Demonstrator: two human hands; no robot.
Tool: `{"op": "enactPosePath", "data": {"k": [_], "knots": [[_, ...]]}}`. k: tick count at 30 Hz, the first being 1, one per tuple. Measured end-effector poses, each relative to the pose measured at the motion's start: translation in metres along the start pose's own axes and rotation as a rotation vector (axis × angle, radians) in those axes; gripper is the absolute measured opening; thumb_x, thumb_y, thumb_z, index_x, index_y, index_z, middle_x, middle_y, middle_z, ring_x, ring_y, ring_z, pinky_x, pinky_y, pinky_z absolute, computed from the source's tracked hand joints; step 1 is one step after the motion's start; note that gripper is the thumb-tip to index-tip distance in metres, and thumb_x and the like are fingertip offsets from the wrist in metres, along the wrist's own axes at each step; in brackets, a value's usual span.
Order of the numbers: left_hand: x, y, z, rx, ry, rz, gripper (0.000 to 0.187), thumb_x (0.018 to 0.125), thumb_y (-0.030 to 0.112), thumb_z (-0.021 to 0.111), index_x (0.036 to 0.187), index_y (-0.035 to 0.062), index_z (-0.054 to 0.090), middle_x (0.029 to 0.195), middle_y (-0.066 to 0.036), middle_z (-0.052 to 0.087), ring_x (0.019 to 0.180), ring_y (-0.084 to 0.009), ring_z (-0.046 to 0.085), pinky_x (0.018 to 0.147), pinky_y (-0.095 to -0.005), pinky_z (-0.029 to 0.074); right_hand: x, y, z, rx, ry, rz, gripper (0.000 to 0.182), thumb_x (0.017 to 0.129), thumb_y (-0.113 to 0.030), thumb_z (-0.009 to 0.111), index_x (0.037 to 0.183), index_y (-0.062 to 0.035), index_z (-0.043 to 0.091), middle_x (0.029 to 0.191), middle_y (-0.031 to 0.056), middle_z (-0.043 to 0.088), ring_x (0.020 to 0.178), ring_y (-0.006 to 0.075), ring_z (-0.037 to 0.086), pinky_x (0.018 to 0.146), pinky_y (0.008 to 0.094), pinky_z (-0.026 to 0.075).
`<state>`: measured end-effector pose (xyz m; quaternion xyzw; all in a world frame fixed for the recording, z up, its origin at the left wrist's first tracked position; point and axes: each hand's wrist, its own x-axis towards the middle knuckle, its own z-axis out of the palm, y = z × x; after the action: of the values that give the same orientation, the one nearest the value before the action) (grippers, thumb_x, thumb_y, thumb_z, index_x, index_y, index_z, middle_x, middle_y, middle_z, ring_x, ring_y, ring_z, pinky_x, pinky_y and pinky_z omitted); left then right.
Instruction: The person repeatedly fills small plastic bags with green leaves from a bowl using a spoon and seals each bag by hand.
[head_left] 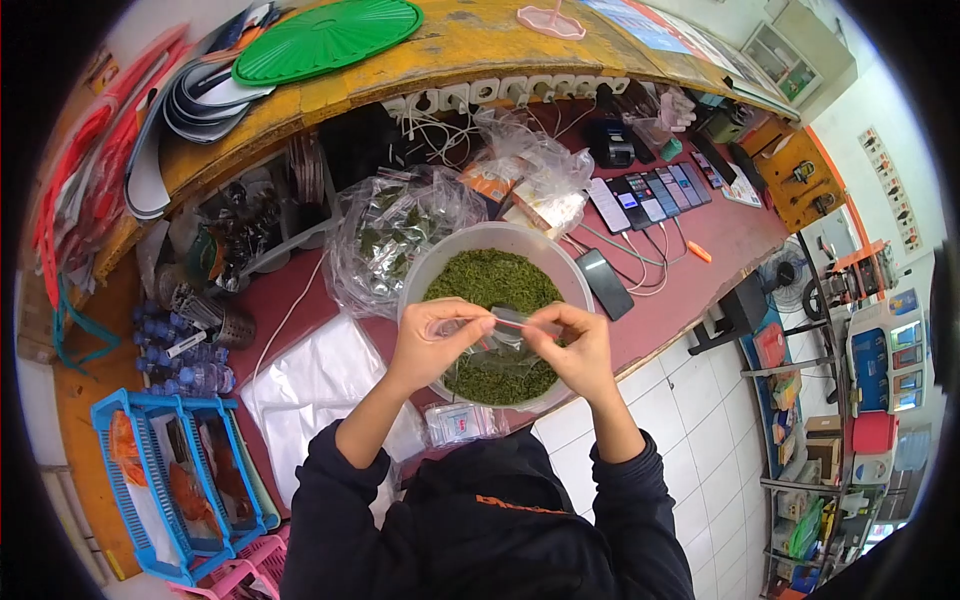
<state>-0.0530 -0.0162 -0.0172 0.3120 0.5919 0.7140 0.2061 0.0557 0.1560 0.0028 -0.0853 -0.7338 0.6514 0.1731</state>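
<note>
A round translucent tub (413,290) holds chopped green leafy material (490,272). Over its middle, my left hand (440,342) and my right hand (572,345) pinch the two sides of a small clear plastic bag (508,328) with a reddish line along its top edge. The bag hangs between my fingertips above the green material; its lower part is hard to make out. Just below the tub lies a pack of small clear bags (460,424), next to large clear plastic sheets (318,375).
Behind the tub are a clear bag with green leaves (385,235) and crumpled plastic (540,160). Several phones (645,200) with cables lie at the right, one black phone (606,283) close to the tub. Blue baskets (180,480) and water bottles (180,350) stand left.
</note>
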Motion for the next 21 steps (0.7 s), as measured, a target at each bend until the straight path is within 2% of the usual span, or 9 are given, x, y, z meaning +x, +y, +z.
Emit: {"op": "enactPosePath", "data": {"k": [4, 7, 9, 12, 14, 16, 19, 20, 21], "knots": [[-0.003, 0.004, 0.011, 0.066, -0.011, 0.042, 0.006, 0.083, 0.001, 0.069, 0.087, -0.003, 0.071, 0.082, -0.006, 0.068, 0.07, -0.0088, 0.061, 0.061, -0.0226, 0.047, -0.001, -0.009, 0.013, -0.162, -0.01, -0.082, 0.006, 0.079, -0.004, 0.072, 0.08, 0.0002, 0.068, 0.073, 0.0051, 0.066, 0.065, 0.0103, 0.059, 0.06, 0.023, 0.046], [-0.006, 0.013, 0.009, 0.124, 0.012, 0.139, 0.004, 0.081, 0.0, 0.069, 0.084, -0.0031, 0.07, 0.081, -0.006, 0.067, 0.071, -0.008, 0.061, 0.062, -0.022, 0.047, -0.005, -0.016, 0.017, -0.244, -0.015, -0.249, 0.006, 0.079, -0.002, 0.071, 0.078, 0.0015, 0.067, 0.073, 0.0046, 0.064, 0.065, 0.0089, 0.057, 0.058, 0.023, 0.044], [-0.003, 0.018, 0.0, 0.241, 0.129, 0.243, 0.003, 0.08, -0.001, 0.069, 0.082, -0.0032, 0.069, 0.08, -0.006, 0.067, 0.071, -0.0086, 0.061, 0.062, -0.0221, 0.047, -0.009, -0.024, 0.013, -0.242, 0.007, -0.233, 0.006, 0.078, -0.001, 0.072, 0.077, 0.002, 0.067, 0.073, 0.0055, 0.065, 0.063, 0.0098, 0.058, 0.058, 0.0229, 0.043], [0.01, 0.019, -0.016, 0.178, 0.192, 0.199, 0.005, 0.08, 0.0, 0.069, 0.083, -0.0032, 0.069, 0.081, -0.007, 0.067, 0.071, -0.01, 0.061, 0.064, -0.0233, 0.048, -0.01, -0.024, 0.005, -0.253, 0.048, -0.2, 0.006, 0.079, -0.001, 0.071, 0.077, 0.0023, 0.067, 0.074, 0.0053, 0.065, 0.063, 0.0094, 0.057, 0.058, 0.0225, 0.044], [0.034, 0.013, -0.042, 0.295, 0.401, 0.299, 0.008, 0.082, 0.003, 0.069, 0.088, -0.0031, 0.07, 0.082, -0.007, 0.068, 0.072, -0.0107, 0.062, 0.068, -0.0243, 0.049, -0.009, -0.014, 0.0, -0.17, 0.08, -0.196, 0.005, 0.082, -0.001, 0.07, 0.082, 0.0029, 0.066, 0.076, 0.0054, 0.065, 0.064, 0.0092, 0.058, 0.059, 0.0219, 0.045], [0.059, 0.014, -0.076, 0.42, 0.533, 0.316, 0.015, 0.085, 0.01, 0.069, 0.095, -0.0016, 0.07, 0.091, -0.009, 0.068, 0.083, -0.0144, 0.064, 0.078, -0.0264, 0.049, -0.005, -0.009, -0.006, 0.01, 0.266, -0.16, 0.003, 0.081, 0.001, 0.069, 0.084, 0.0018, 0.067, 0.072, 0.0059, 0.065, 0.059, 0.0074, 0.058, 0.056, 0.0209, 0.044], [0.067, 0.012, -0.079, 0.626, 0.463, 0.36, 0.021, 0.089, 0.016, 0.066, 0.104, 0.0003, 0.069, 0.101, -0.011, 0.068, 0.096, -0.0193, 0.064, 0.087, -0.0288, 0.047, 0.0, -0.002, -0.005, -0.097, 0.236, -0.174, 0.007, 0.083, 0.0, 0.068, 0.089, 0.0003, 0.067, 0.078, 0.0055, 0.066, 0.064, 0.0085, 0.06, 0.057, 0.0218, 0.045], [0.062, 0.008, -0.07, 0.628, 0.388, 0.296, 0.025, 0.092, 0.019, 0.06, 0.11, 0.0022, 0.067, 0.109, -0.013, 0.066, 0.104, -0.0231, 0.062, 0.091, -0.0309, 0.046, 0.003, -0.001, -0.002, -0.193, 0.227, -0.186, 0.008, 0.082, -0.001, 0.069, 0.091, -0.0005, 0.068, 0.08, 0.0054, 0.066, 0.067, 0.0091, 0.06, 0.058, 0.0222, 0.045], [0.054, 0.001, -0.06, 0.607, 0.281, 0.227, 0.028, 0.096, 0.021, 0.056, 0.116, 0.0042, 0.064, 0.108, -0.012, 0.066, 0.103, -0.0209, 0.063, 0.09, -0.0307, 0.047, 0.006, -0.01, 0.005, -0.308, 0.219, -0.215, 0.014, 0.078, -0.003, 0.072, 0.091, -0.0023, 0.068, 0.083, 0.0064, 0.066, 0.069, 0.013, 0.062, 0.059, 0.0242, 0.047]]}}
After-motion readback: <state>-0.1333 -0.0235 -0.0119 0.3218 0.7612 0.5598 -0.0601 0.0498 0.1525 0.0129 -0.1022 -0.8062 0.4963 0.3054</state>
